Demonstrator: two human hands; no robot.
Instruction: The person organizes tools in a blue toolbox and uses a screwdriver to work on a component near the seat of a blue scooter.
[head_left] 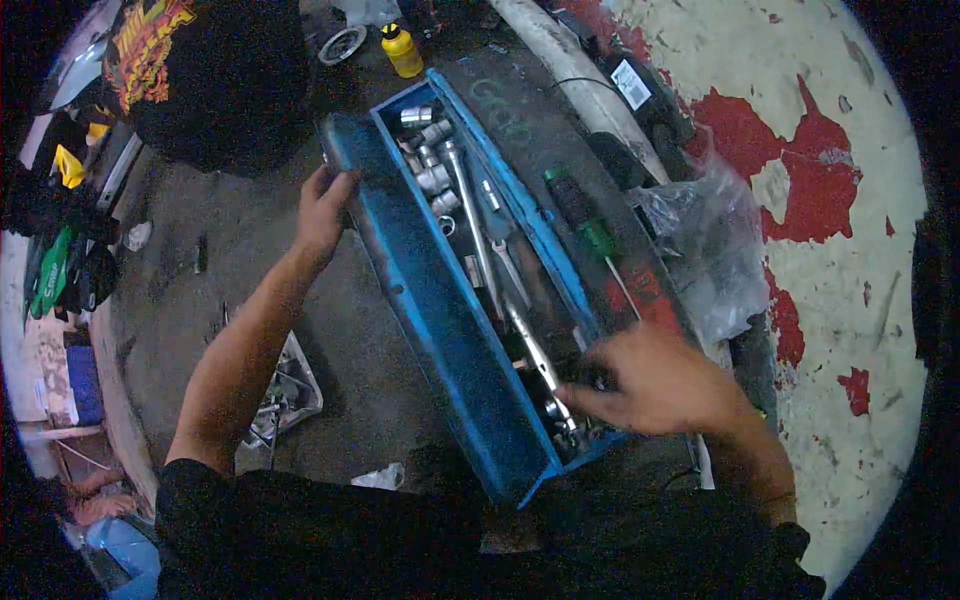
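Note:
A long blue metal toolbox (545,245) lies open at a slant before me, its hinged lid (415,300) folded out to the left. My left hand (325,212) grips the lid's outer edge near the far end. Over the near end of the box, my right hand (672,385) is slightly blurred, fingers apart, with one beside a chrome ratchet handle (535,350); whether it touches is unclear. Inside lie several chrome sockets (432,180), a long steel bar (470,215) and a wrench (510,270). The small parts under my right fingers are partly hidden.
A green-handled screwdriver (597,238) lies right of the box, by crumpled clear plastic (705,240). A yellow bottle (402,52) stands at the far side. Below my left forearm sits a pale tray (310,375) of metal parts. Another person's hand (105,505) shows at lower left.

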